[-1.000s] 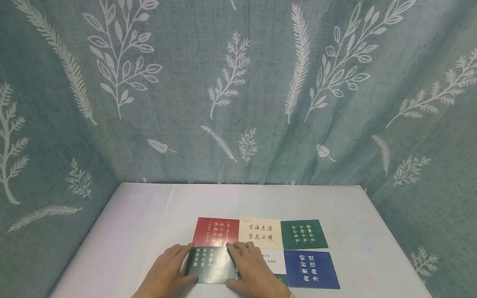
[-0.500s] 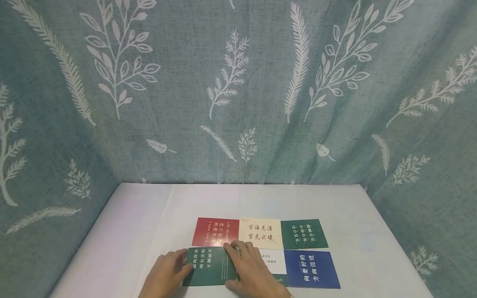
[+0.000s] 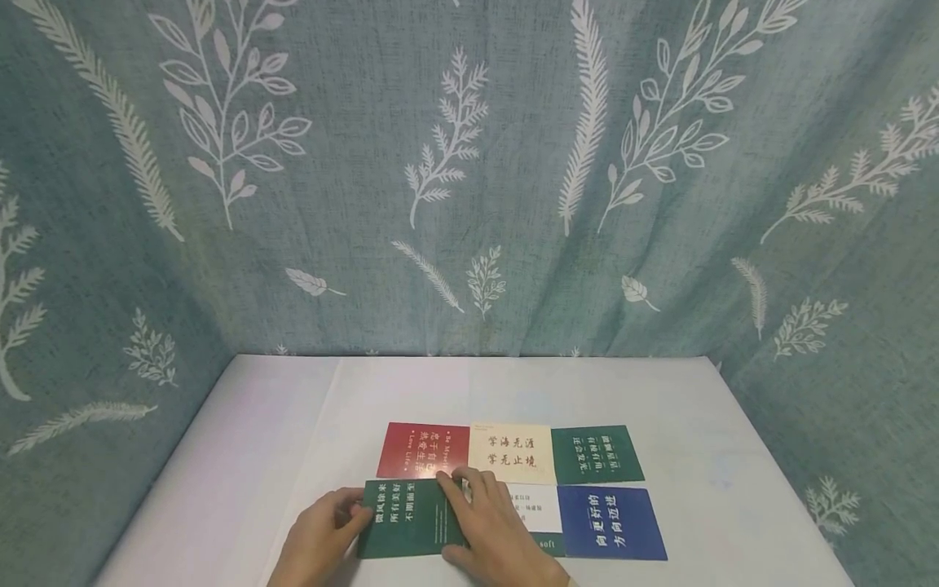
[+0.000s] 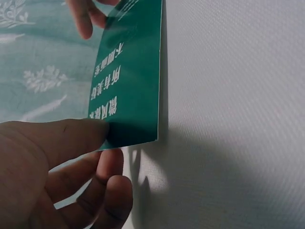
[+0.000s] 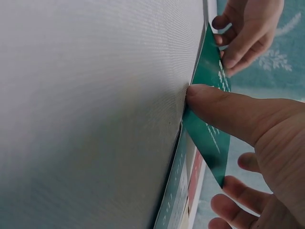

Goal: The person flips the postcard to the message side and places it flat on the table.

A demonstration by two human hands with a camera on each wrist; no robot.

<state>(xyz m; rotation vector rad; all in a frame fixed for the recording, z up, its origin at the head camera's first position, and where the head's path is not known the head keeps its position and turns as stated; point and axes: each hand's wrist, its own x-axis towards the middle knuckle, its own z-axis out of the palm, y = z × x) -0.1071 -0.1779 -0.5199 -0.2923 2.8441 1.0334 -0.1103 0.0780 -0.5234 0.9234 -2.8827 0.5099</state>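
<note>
A dark green card (image 3: 414,526) with white Chinese lettering is at the near left of a group of cards. My left hand (image 3: 315,534) pinches its left end, thumb on the printed face and fingers beneath in the left wrist view. That end is tilted up, with a shadow under it. At the other end my right hand (image 3: 495,530) grips the card across its width, thumb (image 5: 209,98) at the near edge and fingertips at the far corner. Part of a white card with a green band (image 3: 539,514) lies under the right hand.
Behind, in a row, lie a red card (image 3: 418,444), a cream card (image 3: 511,456) and another green card (image 3: 597,454). A blue card (image 3: 612,522) is at the near right. They lie on a white table (image 3: 734,489), with a leaf-patterned curtain (image 3: 513,204) around it.
The left hand has gone from the card's left side to a pinch with the thumb on its face. The card's left end has shifted slightly left and risen; the right hand stays nearly in place.
</note>
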